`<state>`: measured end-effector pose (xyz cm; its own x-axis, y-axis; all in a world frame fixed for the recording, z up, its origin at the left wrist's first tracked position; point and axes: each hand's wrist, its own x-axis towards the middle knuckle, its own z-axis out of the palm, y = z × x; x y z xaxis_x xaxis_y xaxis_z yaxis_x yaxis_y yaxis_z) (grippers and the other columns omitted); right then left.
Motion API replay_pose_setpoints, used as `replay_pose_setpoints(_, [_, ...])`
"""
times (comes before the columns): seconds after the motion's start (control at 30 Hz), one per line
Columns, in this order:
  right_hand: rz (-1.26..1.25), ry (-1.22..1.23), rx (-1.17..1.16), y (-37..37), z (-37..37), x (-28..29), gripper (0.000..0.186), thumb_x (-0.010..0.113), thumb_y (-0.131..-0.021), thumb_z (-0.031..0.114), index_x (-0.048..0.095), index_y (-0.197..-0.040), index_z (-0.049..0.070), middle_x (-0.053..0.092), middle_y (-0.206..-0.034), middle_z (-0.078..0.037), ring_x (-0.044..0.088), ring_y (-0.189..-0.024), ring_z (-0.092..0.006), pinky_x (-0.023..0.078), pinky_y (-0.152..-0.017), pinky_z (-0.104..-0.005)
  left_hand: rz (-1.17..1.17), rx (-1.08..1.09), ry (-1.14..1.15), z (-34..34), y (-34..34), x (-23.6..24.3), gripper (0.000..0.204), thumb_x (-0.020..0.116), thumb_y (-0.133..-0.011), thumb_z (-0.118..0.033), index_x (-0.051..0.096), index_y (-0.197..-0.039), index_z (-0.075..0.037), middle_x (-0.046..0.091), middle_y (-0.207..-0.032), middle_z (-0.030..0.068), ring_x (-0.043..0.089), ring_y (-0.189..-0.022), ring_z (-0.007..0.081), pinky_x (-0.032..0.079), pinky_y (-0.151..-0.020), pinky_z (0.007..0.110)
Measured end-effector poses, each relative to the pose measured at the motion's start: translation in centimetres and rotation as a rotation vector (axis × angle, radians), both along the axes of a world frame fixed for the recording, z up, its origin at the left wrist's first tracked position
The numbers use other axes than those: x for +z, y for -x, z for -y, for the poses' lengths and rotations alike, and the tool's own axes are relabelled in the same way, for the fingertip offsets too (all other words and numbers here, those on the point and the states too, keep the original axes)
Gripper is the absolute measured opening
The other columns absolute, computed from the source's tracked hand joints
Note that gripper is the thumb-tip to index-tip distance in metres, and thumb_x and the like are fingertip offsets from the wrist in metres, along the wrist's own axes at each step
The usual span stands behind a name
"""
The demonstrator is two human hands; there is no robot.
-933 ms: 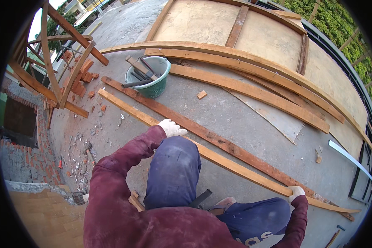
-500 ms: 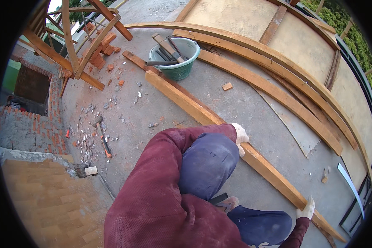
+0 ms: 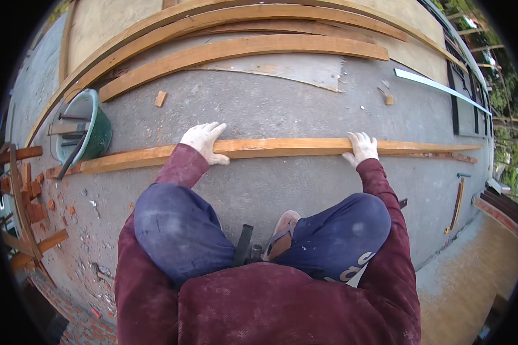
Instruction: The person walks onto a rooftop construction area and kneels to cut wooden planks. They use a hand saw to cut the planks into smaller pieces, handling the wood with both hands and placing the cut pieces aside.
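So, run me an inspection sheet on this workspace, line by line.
Surface: grey concrete floor, patchy in tone.
Job's things: light-brown beam lies crosswise, partly hiding a reddish board.
Clutter: brick rubble at left; small wood block beyond the beam; green bucket holding tools.
Grips: left grip and right grip, both gloved, lie over the beam; firmness can't be told.
Cables: nothing seen.
Surroundings: long timbers beyond the beam; greenery far right.
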<state>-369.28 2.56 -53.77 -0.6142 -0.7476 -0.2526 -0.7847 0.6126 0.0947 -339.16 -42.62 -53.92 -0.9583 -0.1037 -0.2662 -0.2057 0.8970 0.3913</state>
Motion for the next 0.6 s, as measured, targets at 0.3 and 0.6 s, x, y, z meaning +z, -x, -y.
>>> replay_pose_setpoints(0.3, [0.069,-0.207,-0.157,-0.5,2.1,2.8,0.107,0.081,-0.074,0.066,0.041,-0.162,0.02,0.051,-0.152,-0.012,0.042,-0.146,-0.0308,0.025,-0.12,-0.0625,0.129,0.011,-0.138,1.0,1.6,-0.9,0.061,0.082,-0.071,-0.047,0.078,-0.122,-0.015,0.075,-0.115,0.0159,0.07,-0.111,0.0365,0.054,-0.099,0.046])
replay_pose_setpoints(0.6, [0.097,-0.174,-0.169,-0.6,1.9,1.3,0.078,0.09,-0.074,0.055,0.062,-0.138,0.02,0.068,-0.126,-0.01,0.062,-0.124,-0.0289,0.041,-0.107,-0.0499,-0.003,0.037,0.074,-1.1,-0.2,-0.7,0.061,0.092,-0.06,-0.046,0.079,-0.102,-0.003,0.075,-0.112,0.0184,0.07,-0.105,0.0383,0.054,-0.093,0.047])
